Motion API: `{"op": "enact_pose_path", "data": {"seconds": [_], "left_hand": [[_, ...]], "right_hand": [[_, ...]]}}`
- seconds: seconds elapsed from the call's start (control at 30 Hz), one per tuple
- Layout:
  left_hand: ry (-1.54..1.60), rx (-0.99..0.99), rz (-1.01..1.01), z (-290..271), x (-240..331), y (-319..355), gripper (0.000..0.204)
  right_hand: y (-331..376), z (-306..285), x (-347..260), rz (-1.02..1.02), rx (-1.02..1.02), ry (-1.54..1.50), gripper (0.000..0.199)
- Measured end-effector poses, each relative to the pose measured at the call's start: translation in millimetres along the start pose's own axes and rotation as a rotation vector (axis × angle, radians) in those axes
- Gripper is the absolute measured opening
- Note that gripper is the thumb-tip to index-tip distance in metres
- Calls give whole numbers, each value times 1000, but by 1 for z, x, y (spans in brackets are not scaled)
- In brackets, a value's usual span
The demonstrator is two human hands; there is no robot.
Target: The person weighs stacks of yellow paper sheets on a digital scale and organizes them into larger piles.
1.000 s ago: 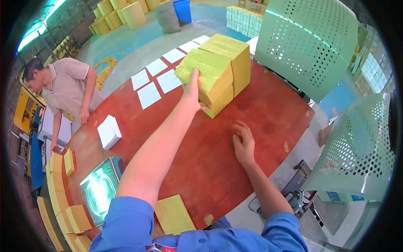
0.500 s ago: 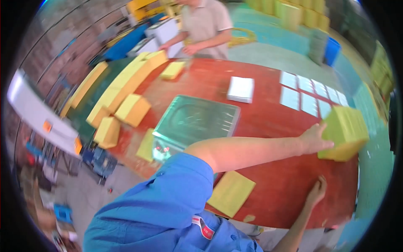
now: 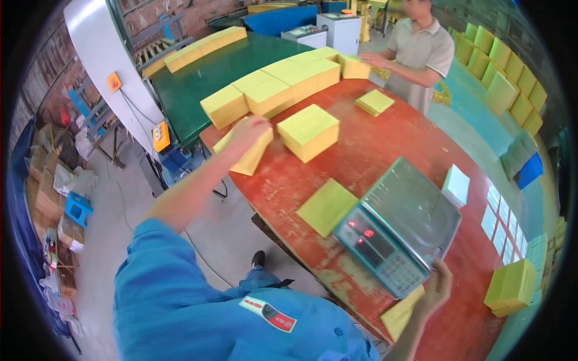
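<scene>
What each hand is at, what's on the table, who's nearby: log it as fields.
Left hand: at a yellow stack, grip unclear
Right hand: by the scale, contact unclear
Display: lit red
Table: red, also bearing a white stack and white sheets
Green surface: a yellow row on it
Co-worker: across the table, beige shirt

Left hand stretched forward — right hand lower, fingers bent.

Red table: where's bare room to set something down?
On the red table, one patch lies between scale, thin yellow pile and squat yellow stack; another between scale and far-right yellow stack. Crowded: the left end, by the left hand and yellow row.
</scene>
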State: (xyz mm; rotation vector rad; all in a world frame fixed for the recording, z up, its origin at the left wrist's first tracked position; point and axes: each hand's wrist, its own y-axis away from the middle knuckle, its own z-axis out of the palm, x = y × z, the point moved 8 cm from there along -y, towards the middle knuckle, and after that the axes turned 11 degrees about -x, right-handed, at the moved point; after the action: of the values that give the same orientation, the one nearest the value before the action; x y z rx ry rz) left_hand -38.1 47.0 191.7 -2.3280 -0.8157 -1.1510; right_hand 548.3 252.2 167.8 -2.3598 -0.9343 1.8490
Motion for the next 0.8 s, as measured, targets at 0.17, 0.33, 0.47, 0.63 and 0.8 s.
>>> {"op": "enact_pose_path", "data": {"seconds": [0.17, 0.33, 0.47, 0.63, 0.8], "left_hand": [[127, -133, -413, -106, -126, 11, 63], [154, -212, -433, -92, -189, -6, 67], [642, -632, -388, -35, -175, -18, 65], [422, -765, -213, -4, -143, -1, 75], [369, -895, -34, 18, -132, 69, 79]], "right_hand": [[14, 284, -56, 112, -496, -220, 29], [53, 464, -60, 367, -710, -670, 34], [106, 525, -40, 503, -862, -743, 40], [143, 557, 12, 940, -741, -1126, 56], [124, 545, -37, 728, -604, -1562, 68]]}}
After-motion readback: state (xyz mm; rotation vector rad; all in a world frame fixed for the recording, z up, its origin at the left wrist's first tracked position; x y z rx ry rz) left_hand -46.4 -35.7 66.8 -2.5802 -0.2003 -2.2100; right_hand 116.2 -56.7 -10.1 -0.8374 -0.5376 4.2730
